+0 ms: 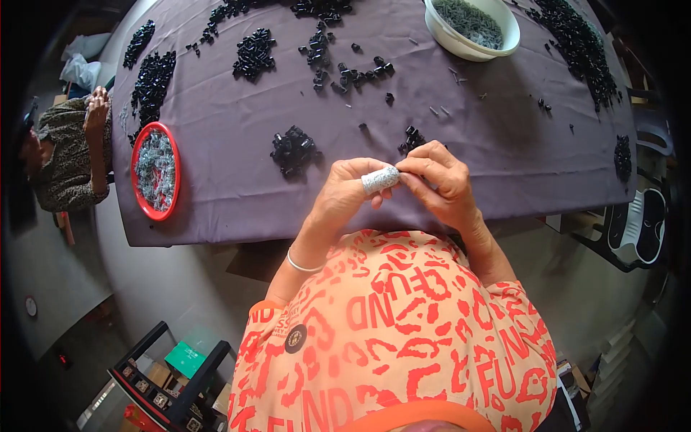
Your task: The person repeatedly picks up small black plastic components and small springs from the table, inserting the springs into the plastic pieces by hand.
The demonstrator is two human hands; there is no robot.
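Note:
My left hand point(340, 193) is closed near the table's front edge, with a speckled silver-white wrapping point(380, 180) that appears to cover its thumb. Against the tip of that wrapping, my right hand point(440, 176) pinches thumb and forefinger together. Something tiny and dark shows between the fingertips, too small to name. Just beyond my right hand lies a small heap of black plastic pieces point(412, 140), partly hidden by the fingers. A larger heap of black pieces point(294, 151) sits left of my left hand.
A purple cloth point(237, 173) covers the table. On it are a red tray point(175, 183) of clear or silvery small parts, a cream bowl point(471, 54) of grey screw-like pieces, and several black heaps. Another person point(68, 155) sits at left; a chair point(637, 227) stands at right.

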